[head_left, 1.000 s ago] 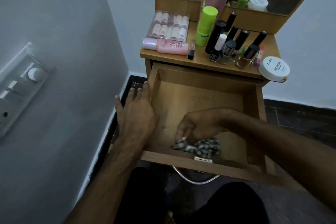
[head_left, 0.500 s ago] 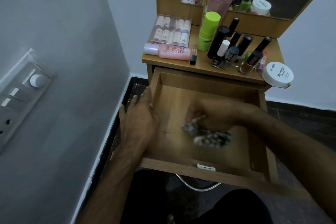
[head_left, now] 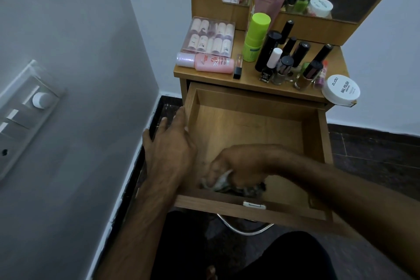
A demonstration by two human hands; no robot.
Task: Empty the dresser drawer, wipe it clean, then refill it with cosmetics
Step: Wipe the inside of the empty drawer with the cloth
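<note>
A: While the right hand (head_left: 238, 166) bunches the cloth (head_left: 229, 185) in its curled fingers at the front-left corner of the drawer (head_left: 250, 129), the drawer floor holds nothing else. Looks like the wipe step.

B: Left hand (head_left: 169, 143)?

A: Fingers straight and apart, palm against the outside of the drawer's left wall. Bracing it, I'd say.

B: Risks?

A: The drawer is pulled well out. A hard push down at the front could tip or jam it. The back corners could also get skipped, since the cloth is only at the front.

B: Surroundings?

A: The cosmetics are all on the dresser top (head_left: 250, 79), right above the drawer: nail polish bottles (head_left: 281, 70), green bottle (head_left: 255, 36), pink bottle (head_left: 209, 63) on its side, clear box (head_left: 209, 36). The white jar (head_left: 343, 90) overhangs the right edge, so a knock to the dresser could drop it. Wall (head_left: 68, 75) close on the left, so there's little elbow room.
</note>
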